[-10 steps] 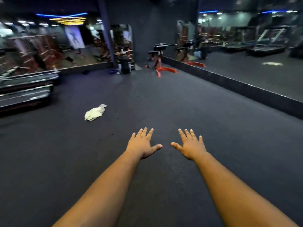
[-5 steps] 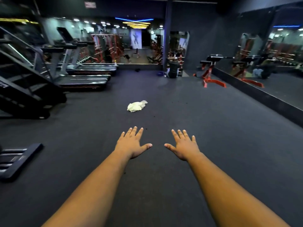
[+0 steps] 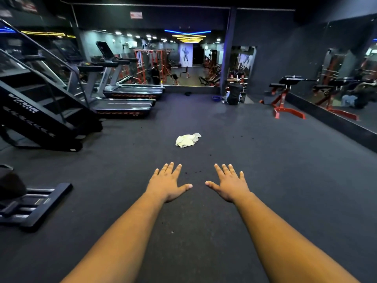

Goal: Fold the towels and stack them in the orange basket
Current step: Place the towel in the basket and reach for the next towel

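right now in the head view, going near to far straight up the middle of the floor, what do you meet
left hand and right hand side by side → crumpled towel on the dark floor → blue tub → mirrored back wall

Two forearms enter from the lower edge, both bare to the frame limit; no sleeve edge shows. The left hand point(image 3: 168, 183) and right hand point(image 3: 229, 184) are bare, each showing four fingers point(image 3: 170, 168) plus thumb.
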The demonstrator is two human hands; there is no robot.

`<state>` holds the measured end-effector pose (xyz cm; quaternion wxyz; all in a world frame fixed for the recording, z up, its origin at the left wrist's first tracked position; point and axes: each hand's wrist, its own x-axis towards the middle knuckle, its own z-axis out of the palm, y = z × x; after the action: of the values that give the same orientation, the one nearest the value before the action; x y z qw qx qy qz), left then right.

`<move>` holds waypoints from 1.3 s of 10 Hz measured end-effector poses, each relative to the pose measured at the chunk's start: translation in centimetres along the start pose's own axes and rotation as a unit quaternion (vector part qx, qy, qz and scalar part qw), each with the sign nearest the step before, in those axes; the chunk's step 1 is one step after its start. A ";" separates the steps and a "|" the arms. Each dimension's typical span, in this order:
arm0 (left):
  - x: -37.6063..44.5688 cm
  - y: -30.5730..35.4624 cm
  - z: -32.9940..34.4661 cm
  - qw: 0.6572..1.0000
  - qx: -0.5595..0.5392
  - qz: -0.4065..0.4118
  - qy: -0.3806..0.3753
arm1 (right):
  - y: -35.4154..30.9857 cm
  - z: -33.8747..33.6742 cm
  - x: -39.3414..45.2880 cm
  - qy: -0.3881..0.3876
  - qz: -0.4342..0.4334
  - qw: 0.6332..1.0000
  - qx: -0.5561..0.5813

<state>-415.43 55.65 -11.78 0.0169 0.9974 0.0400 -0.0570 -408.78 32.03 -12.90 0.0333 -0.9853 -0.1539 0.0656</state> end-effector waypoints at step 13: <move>59.4 -12.6 -1.8 0.998 -0.030 -0.030 -0.047 | 1.5 -2.2 62.3 -0.044 -0.021 0.999 -0.015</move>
<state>-357.43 72.94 -17.16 0.0468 0.9911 0.0706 -0.1029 -349.22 49.67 -18.28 0.0134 -0.9784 -0.1770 0.1058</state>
